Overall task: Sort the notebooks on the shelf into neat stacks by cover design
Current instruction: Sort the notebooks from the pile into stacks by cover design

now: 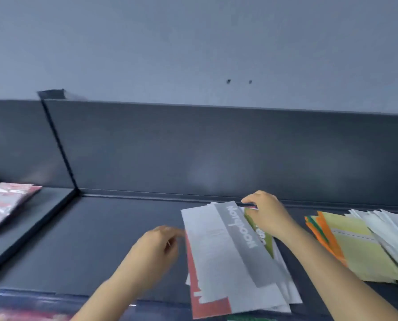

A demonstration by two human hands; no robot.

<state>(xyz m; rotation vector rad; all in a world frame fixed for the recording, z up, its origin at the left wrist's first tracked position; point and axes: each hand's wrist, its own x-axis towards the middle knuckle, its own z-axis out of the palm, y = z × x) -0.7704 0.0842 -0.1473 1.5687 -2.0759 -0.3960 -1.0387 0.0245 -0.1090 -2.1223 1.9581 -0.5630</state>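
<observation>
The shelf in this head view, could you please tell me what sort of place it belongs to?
Probably a stationery shop or stockroom: a dark metal shelf with a divider, a loose pile of notebooks beside a fanned stack, and wrapped goods in the next bay.

Two hands (156, 251) (268, 216), three piles of notebooks (8, 205) (225, 251) (364, 246), one shelf (100, 239).

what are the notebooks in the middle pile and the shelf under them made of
Notebook pile: apparently thin paper with soft card covers. The edges fan out thin, and the grey top cover looks matte and printed.
Shelf: probably painted sheet metal. It is dark grey and smooth with a faint sheen, and its upright divider is thin.
</observation>
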